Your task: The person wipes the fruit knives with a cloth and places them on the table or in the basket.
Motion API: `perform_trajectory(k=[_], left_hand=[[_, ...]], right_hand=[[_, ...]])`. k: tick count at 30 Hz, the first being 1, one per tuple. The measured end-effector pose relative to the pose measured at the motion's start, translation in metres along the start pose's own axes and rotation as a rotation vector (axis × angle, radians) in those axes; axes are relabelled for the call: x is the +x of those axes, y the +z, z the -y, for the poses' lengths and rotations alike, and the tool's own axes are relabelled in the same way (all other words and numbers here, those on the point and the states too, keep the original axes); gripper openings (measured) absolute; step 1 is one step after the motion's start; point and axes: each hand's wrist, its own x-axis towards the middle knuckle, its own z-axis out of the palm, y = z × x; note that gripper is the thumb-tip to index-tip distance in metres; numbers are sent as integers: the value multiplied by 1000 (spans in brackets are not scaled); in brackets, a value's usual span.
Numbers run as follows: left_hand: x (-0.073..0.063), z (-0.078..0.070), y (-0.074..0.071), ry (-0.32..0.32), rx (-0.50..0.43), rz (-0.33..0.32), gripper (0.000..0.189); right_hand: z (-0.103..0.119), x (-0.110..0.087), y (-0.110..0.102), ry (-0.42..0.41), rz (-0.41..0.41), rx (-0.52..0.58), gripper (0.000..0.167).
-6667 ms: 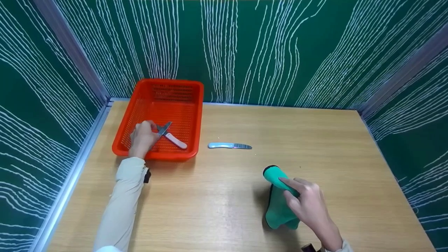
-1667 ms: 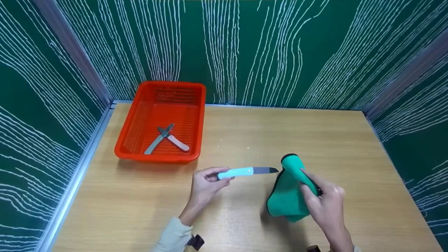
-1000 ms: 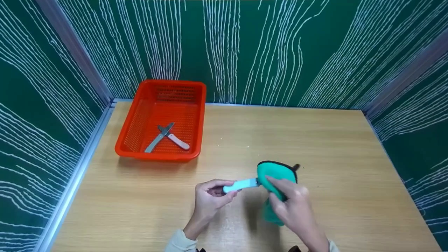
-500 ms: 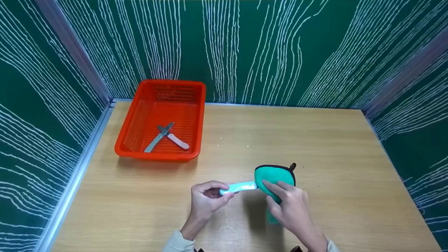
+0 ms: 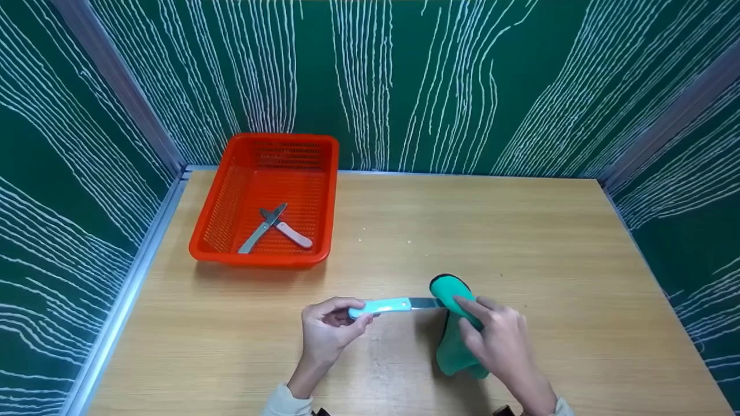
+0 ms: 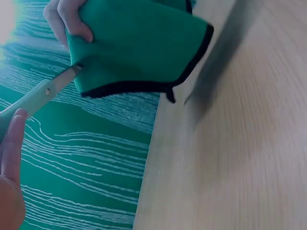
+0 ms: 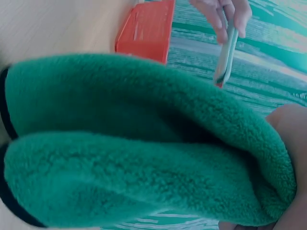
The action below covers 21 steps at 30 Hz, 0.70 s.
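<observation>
My left hand [image 5: 330, 332] pinches the light-blue handle of a small knife [image 5: 384, 306] above the table. Its blade points right, and the tip goes behind or into the edge of a green cloth [image 5: 458, 346] with black trim. Fingers and thumb of my right hand [image 5: 502, 341] pinch the folded top of that cloth, which hangs down below. In the left wrist view the blade's tip meets the cloth [image 6: 134, 48] near the right fingertips. Plush folds of the cloth [image 7: 134, 105] fill much of the right wrist view and cover part of the right hand.
An orange-red perforated basket [image 5: 333, 190] stands at the back left of the wooden table [image 5: 520, 231]. Inside it a grey-green-handled knife [image 5: 254, 238] and a pink-handled knife [image 5: 295, 236] lie crossed. Small crumbs dot the table right of the basket. Green patterned panels enclose the back and sides.
The left hand took the blue knife off the table and brought it to the cloth. Since half a second ago, the cloth has slid right along the blade, baring most of it.
</observation>
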Motion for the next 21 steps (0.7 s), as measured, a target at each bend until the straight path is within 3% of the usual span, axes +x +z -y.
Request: perform_trajectory(k=[6,10,15,21], left_hand=[[-1,2,-5,66,95,-13,23],[-2,4,-6,85,110,7,22],[-3,4,-4,56,100,25,21],[-3,4,3,37,93,32,21]], right_hand=[[-12,2,-7,60,-55,33,34],[-14,4,-14,95,-107,88,33],[-7,9,-23,123,-135,159,31],[5,14,-27,72,-162,216,31]])
